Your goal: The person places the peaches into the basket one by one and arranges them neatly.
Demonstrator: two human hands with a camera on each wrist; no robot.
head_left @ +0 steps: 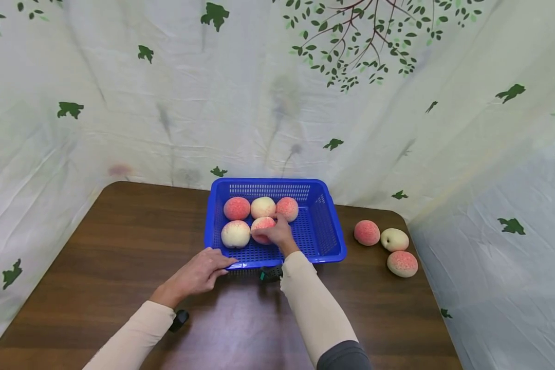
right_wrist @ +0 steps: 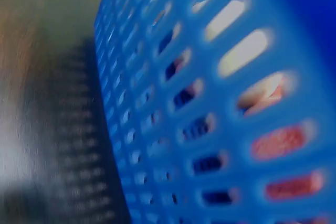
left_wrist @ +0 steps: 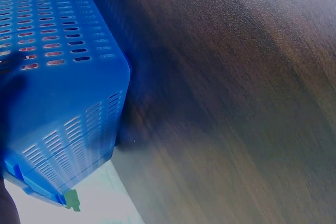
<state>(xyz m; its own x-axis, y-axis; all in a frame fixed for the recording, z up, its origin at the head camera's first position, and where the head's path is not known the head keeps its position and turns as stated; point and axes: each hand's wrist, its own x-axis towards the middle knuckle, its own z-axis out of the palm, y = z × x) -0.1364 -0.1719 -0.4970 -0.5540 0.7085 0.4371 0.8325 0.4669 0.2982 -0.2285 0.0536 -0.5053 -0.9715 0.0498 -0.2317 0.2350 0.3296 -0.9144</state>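
A blue plastic basket (head_left: 324,210) with slotted walls holds several peaches. At its front left corner my left hand (head_left: 199,272) grips the rim. Inside the basket, my right hand (head_left: 279,234) holds a pink-and-cream peach (head_left: 262,226) in the front row, thumb and fingers about its right side. Left of that one lies a cream peach (head_left: 235,234). Behind them sit a red peach (head_left: 237,208), a pale peach (head_left: 263,207) and another red peach (head_left: 287,208). The right wrist view shows the slotted basket wall (right_wrist: 157,98) close up, with peach colours through the holes.
On the brown table (head_left: 120,257), right of the basket, lie a red peach (head_left: 367,233), a cream peach (head_left: 394,239) and a pink peach (head_left: 402,264), near the right edge. A white curtain (head_left: 176,113) with leaf prints hangs right behind the table.
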